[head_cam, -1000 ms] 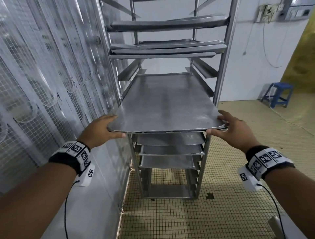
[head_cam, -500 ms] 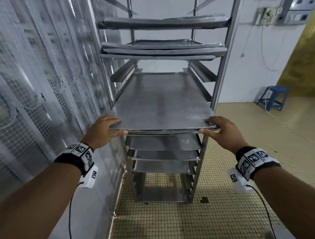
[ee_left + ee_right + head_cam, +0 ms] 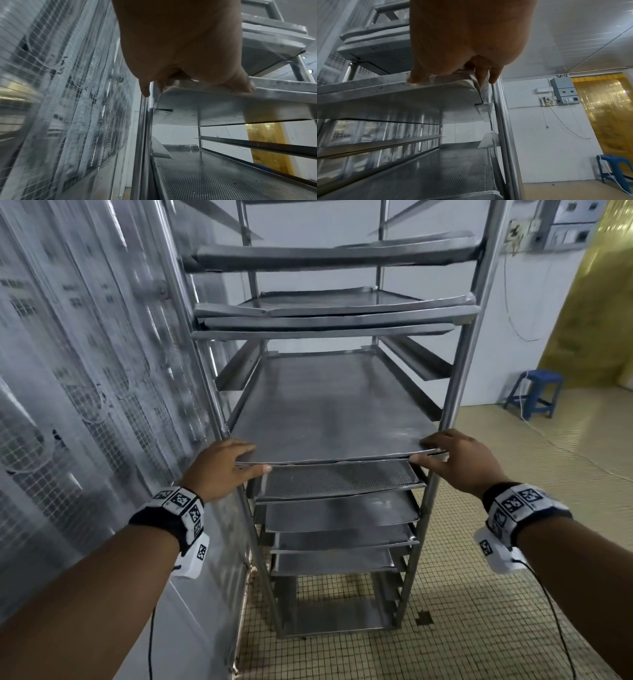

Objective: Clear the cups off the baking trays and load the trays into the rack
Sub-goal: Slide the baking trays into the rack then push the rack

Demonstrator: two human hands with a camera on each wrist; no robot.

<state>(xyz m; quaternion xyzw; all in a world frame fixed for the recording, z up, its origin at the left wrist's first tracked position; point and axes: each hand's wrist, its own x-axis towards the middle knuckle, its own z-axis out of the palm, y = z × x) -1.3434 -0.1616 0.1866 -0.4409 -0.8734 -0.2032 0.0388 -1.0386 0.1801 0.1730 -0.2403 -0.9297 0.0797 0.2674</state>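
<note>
Rack [image 3: 459, 392] stands against the mesh wall on your left, and your tray [image 3: 329, 409] lies almost fully seated on its middle runners, only the near edge standing proud. Your left hand [image 3: 222, 467] grasps the near-left corner and your right hand [image 3: 459, 460] the near-right, thumbs under, fingers on top. Push unevenly and the tray may skew and jam against an upright, or pinch your fingers [image 3: 494, 75] where they sit beside the post. Since a second ago the tray has slid deeper, uncovering the perforated tray [image 3: 339, 479] below.
</note>
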